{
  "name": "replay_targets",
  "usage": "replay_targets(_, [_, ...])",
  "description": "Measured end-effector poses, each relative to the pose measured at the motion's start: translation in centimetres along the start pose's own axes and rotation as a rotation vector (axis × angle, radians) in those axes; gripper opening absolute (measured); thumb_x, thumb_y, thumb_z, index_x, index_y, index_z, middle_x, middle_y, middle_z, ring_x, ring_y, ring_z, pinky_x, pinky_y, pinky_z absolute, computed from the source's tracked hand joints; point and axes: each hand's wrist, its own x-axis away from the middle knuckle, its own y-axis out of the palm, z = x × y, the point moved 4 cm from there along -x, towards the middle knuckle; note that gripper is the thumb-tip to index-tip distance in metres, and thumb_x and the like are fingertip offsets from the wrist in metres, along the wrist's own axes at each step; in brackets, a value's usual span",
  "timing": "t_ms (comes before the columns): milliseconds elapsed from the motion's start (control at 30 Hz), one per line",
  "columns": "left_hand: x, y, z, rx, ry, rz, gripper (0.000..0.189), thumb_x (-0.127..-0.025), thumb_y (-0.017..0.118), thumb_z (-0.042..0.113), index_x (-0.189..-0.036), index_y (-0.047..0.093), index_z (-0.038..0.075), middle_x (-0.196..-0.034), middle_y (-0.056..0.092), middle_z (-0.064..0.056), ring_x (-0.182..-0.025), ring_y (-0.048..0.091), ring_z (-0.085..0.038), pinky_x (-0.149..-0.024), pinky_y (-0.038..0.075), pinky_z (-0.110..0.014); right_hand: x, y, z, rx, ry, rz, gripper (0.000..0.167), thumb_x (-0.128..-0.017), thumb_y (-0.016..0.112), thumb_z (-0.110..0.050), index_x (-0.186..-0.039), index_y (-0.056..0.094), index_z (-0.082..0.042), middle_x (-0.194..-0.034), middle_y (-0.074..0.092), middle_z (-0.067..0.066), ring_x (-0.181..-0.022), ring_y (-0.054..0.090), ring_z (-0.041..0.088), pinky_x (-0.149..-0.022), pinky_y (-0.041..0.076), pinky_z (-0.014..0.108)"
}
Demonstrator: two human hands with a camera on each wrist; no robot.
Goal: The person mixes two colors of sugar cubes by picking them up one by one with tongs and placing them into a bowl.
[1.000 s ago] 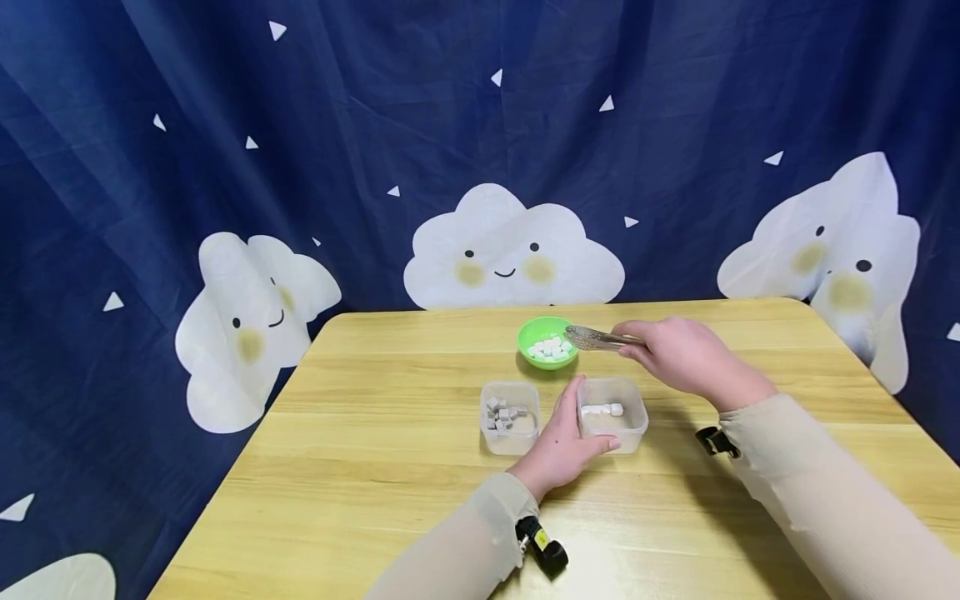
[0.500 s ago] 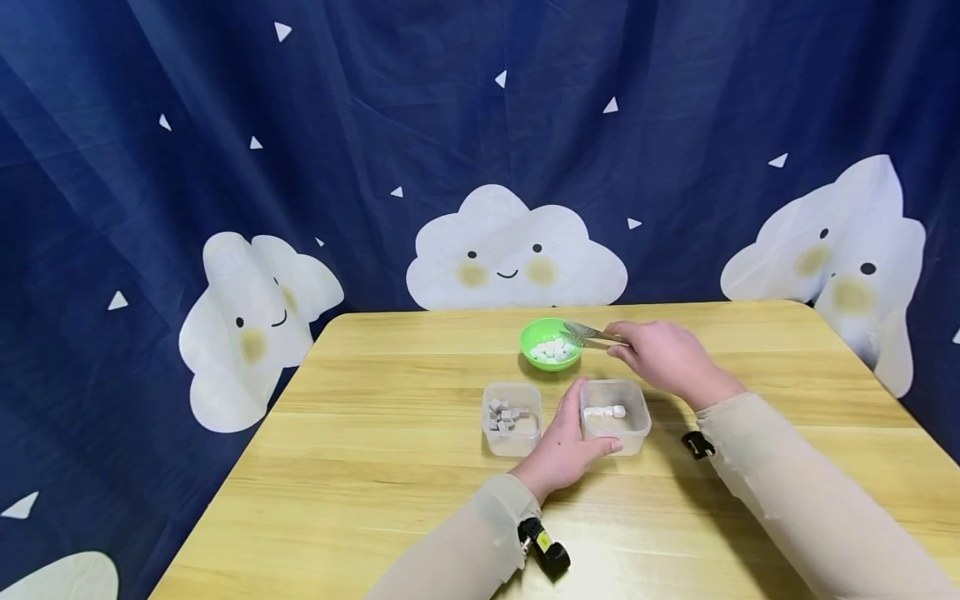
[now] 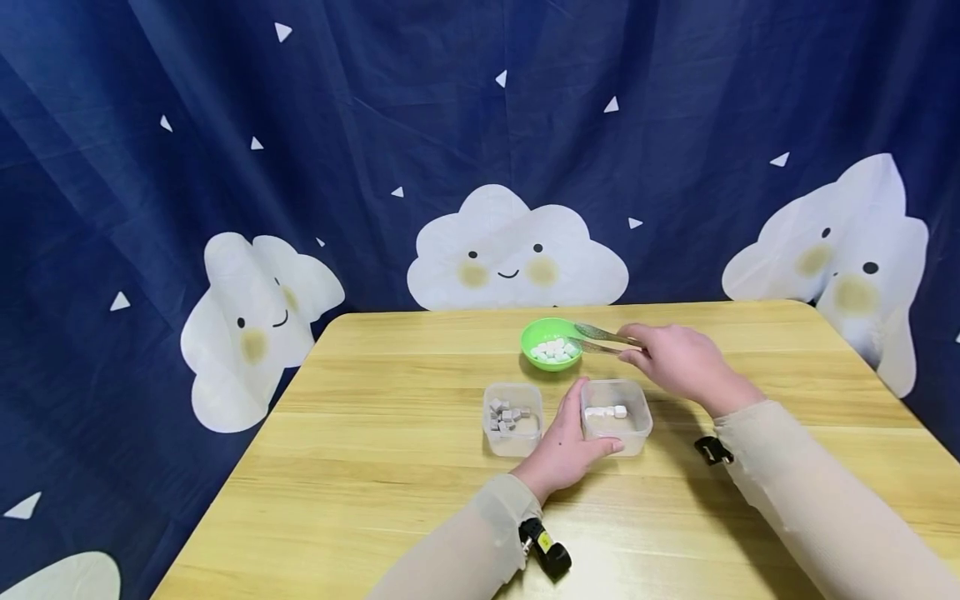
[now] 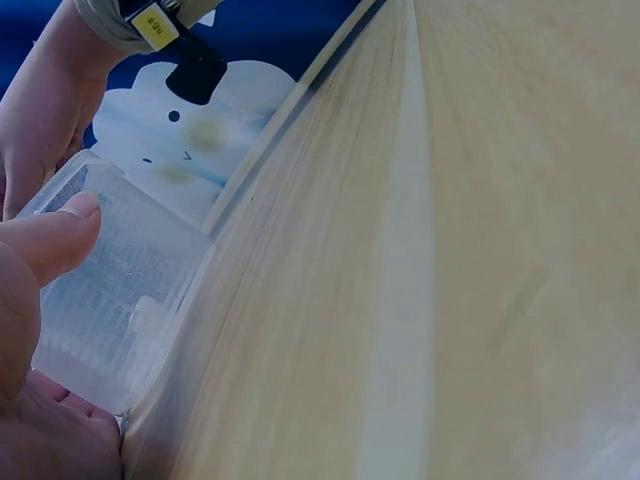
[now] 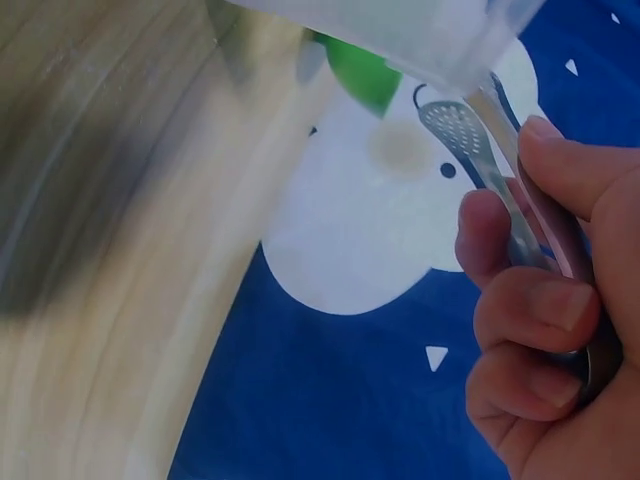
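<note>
My right hand [image 3: 684, 362] grips metal tongs [image 3: 600, 335] with perforated tips. The tongs' arms stand apart at the right rim of a green bowl [image 3: 527, 340], which holds several small white cubes [image 3: 553, 350]. I see nothing clasped between the tips. My left hand [image 3: 564, 450] holds a clear plastic container [image 3: 634, 442] by its left side, thumb along the near wall and fingers on the far side. A short row of white cubes [image 3: 606, 412] lies inside it. In the right wrist view, fingers curl round the tongs [image 5: 515, 210].
Left of my left hand stands a second clear container [image 3: 513, 447] with several grey cubes [image 3: 504, 414]. Everything is on a wooden table [image 3: 360, 433]. Behind its far edge hangs a dark blue curtain [image 3: 360, 108] with cloud faces.
The tongs went in over the bowl's right side with their arms parting, then shifted back slightly right and spread wider. My left hand stays on the container.
</note>
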Motion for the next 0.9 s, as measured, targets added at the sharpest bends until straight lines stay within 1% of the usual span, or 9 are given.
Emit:
replay_targets(67, [0.0,0.0,0.0,-0.002,0.0,0.001,0.104,-0.084,0.082,0.042,-0.162,0.013,0.035,-0.163,0.026,0.005,-0.143,0.033,-0.015,-0.118,0.027,-0.042,0.3,-0.4,0.1,0.002,0.002,-0.009,0.031,-0.096,0.07,-0.03,-0.122,0.069,-0.013,-0.09,0.073,0.004,-0.082,0.07,0.033,-0.069,0.054,0.058])
replay_targets(167, [0.0,0.0,0.0,-0.003,0.001,0.002,0.104,-0.084,0.082,0.041,-0.161,0.014,0.035,-0.162,0.027,0.005,-0.142,0.034,-0.015,-0.118,0.027,-0.042,0.7,-0.9,0.3,-0.004,0.004,-0.03,0.033,-0.096,0.07,-0.031,-0.124,0.069,-0.013,-0.084,0.071,0.0,-0.077,0.068,0.026,-0.067,0.054,0.057])
replay_targets(300, [0.0,0.1,0.0,-0.001,-0.002,0.006,0.103,-0.084,0.083,0.04,-0.161,0.015,0.035,-0.162,0.029,0.005,-0.141,0.036,-0.015,-0.118,0.028,-0.042,1.4,-1.6,0.4,-0.013,0.011,-0.05,0.034,-0.096,0.07,-0.034,-0.124,0.07,-0.014,-0.077,0.065,-0.007,-0.068,0.059,0.015,-0.063,0.052,0.05])
replay_targets(367, [0.0,0.1,0.0,0.001,-0.007,0.008,0.103,-0.084,0.083,0.04,-0.161,0.015,0.035,-0.162,0.029,0.005,-0.142,0.036,-0.015,-0.118,0.028,-0.043,1.7,-1.9,0.5,-0.011,0.011,-0.054,0.033,-0.095,0.071,-0.034,-0.122,0.071,-0.015,-0.073,0.061,-0.009,-0.064,0.054,0.012,-0.06,0.049,0.044])
replay_targets(467, [0.1,0.1,0.1,0.004,-0.012,0.007,0.104,-0.083,0.083,0.039,-0.162,0.015,0.031,-0.162,0.03,0.004,-0.142,0.036,-0.015,-0.119,0.028,-0.043,2.3,-2.3,0.6,-0.016,0.005,-0.062,0.03,-0.094,0.072,-0.034,-0.119,0.072,-0.017,-0.066,0.053,-0.011,-0.06,0.048,0.01,-0.055,0.043,0.037])
replay_targets(533, [0.1,0.1,0.1,0.01,-0.016,0.006,0.105,-0.083,0.083,0.039,-0.162,0.015,0.03,-0.162,0.03,0.004,-0.142,0.036,-0.015,-0.119,0.027,-0.043,2.7,-2.7,0.6,-0.015,-0.002,-0.068,0.029,-0.093,0.072,-0.034,-0.117,0.072,-0.018,-0.064,0.051,-0.012,-0.058,0.046,0.01,-0.053,0.04,0.034])
replay_targets(633, [0.1,0.1,0.2,0.016,-0.017,0.004,0.104,-0.083,0.083,0.039,-0.162,0.015,0.032,-0.162,0.03,0.004,-0.142,0.035,-0.015,-0.119,0.027,-0.043,3.3,-3.5,0.5,-0.009,-0.01,-0.095,0.029,-0.092,0.074,-0.035,-0.116,0.072,-0.02,-0.065,0.053,-0.013,-0.059,0.049,0.008,-0.054,0.042,0.035])
replay_targets(733, [0.0,0.1,0.2,0.024,-0.008,0.004,0.103,-0.084,0.083,0.038,-0.161,0.015,0.035,-0.161,0.03,0.005,-0.142,0.035,-0.013,-0.119,0.027,-0.042,3.7,-4.3,0.3,-0.01,-0.019,-0.139,0.03,-0.091,0.076,-0.036,-0.117,0.07,-0.021,-0.066,0.055,-0.014,-0.06,0.05,0.007,-0.055,0.044,0.035])
replay_targets(900, [-0.1,0.1,0.0,0.017,-0.008,0.003,0.104,-0.084,0.083,0.039,-0.162,0.015,0.032,-0.162,0.029,0.004,-0.142,0.035,-0.015,-0.119,0.027,-0.043,4.3,-4.9,-0.5,-0.012,-0.064,-0.196,0.028,-0.09,0.076,-0.035,-0.115,0.068,-0.026,-0.061,0.049,-0.015,-0.056,0.046,0.005,-0.054,0.041,0.031])
